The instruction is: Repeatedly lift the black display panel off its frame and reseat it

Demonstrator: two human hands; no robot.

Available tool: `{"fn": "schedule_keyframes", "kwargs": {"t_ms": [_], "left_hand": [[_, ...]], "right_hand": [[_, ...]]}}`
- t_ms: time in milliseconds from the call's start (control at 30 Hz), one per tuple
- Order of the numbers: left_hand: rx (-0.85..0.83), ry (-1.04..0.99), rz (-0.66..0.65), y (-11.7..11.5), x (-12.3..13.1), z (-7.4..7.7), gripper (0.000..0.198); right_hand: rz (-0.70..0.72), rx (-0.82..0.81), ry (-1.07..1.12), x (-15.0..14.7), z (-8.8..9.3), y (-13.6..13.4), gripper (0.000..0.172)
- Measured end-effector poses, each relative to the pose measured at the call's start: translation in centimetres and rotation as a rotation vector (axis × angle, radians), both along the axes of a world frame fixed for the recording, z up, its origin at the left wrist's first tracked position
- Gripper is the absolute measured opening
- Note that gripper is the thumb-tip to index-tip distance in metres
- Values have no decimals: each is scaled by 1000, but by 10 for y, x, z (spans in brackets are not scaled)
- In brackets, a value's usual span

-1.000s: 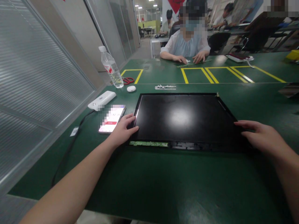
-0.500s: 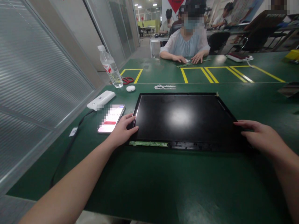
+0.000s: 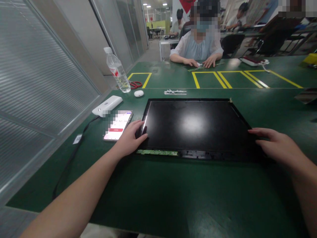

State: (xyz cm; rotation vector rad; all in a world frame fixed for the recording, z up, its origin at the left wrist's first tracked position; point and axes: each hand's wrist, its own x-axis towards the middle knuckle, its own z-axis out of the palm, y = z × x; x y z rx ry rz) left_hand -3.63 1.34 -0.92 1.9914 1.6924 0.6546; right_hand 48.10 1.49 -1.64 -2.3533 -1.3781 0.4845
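A black display panel [image 3: 198, 129] lies face up on the green table [image 3: 160, 195], its glossy face reflecting a bright spot. Along its near edge, at the left, a strip of green circuit board [image 3: 157, 152] is exposed. My left hand [image 3: 131, 138] grips the panel's left edge, thumb on top and fingers at the side. Around the right edge, my right hand [image 3: 274, 142] closes with thumb and forefinger at the rim; its other fingers are hidden beneath or behind. Just left of my left hand lies a lit phone [image 3: 120, 125].
A white power bank [image 3: 107, 105] with a dark strap, a white earbud case [image 3: 139, 94], a water bottle [image 3: 118, 72] and red-handled scissors [image 3: 135, 85] stand at the left. White scraps [image 3: 175, 92] lie beyond the panel. Across the table sits a person [image 3: 198, 46] with both hands on the tabletop.
Almost nothing differs. Both hands stay at the panel's sides, the panel lies where it was, and the view has shifted very slightly.
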Motion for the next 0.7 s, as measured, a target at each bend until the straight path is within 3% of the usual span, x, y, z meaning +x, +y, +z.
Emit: {"fn": "schedule_keyframes", "kwargs": {"t_ms": [367, 700], "left_hand": [[14, 129, -237, -9, -11, 21, 57], [-2, 295, -302, -9, -7, 26, 57]], "right_hand": [[12, -26, -77, -6, 6, -1, 46], [69, -15, -110, 5, -4, 2, 51]]}}
